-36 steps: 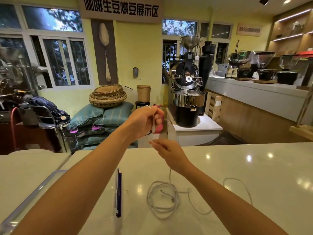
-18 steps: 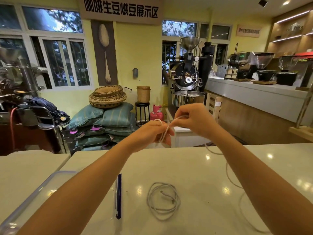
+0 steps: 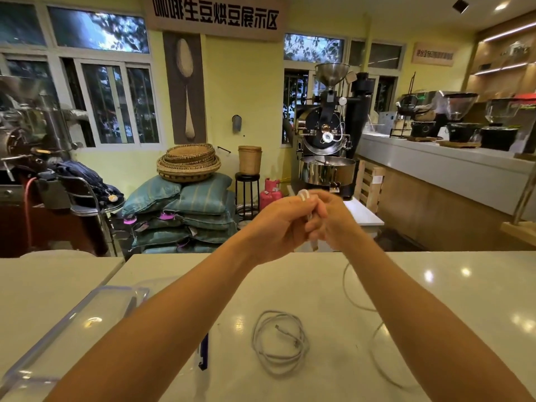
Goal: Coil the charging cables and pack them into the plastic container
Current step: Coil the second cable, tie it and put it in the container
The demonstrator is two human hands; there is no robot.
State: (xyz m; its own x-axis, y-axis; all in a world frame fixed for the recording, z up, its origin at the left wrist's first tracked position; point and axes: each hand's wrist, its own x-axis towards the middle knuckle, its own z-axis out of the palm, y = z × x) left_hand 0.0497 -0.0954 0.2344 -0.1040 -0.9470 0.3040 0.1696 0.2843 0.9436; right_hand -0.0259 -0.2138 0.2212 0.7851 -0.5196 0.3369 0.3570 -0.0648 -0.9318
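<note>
Head view: both hands are raised together above the far edge of the pale, glossy stone countertop [image 3: 435, 285]. The left hand [image 3: 280, 224] is curled nearly closed around a thin white charging cable [image 3: 352, 297], a small loop of which stands up over its knuckles. The right hand [image 3: 338, 220] is also curled, its fingers [image 3: 314, 227] pinching the same cable against the left hand; the two hands touch. A short end of the cable with its plug hangs straight down just below the hands. The rest drops from the right hand to the countertop and trails toward the camera in a loose curve beside the right forearm.

A second, grey-white coiled cable [image 3: 280, 342] lies flat on the countertop between the forearms. The clear plastic container [image 3: 72, 323] sits at the countertop's left end, near the left forearm.

Half a second ago the right hand was higher and apart from the left, drawing cable over it; now it has closed in and the hands meet.
</note>
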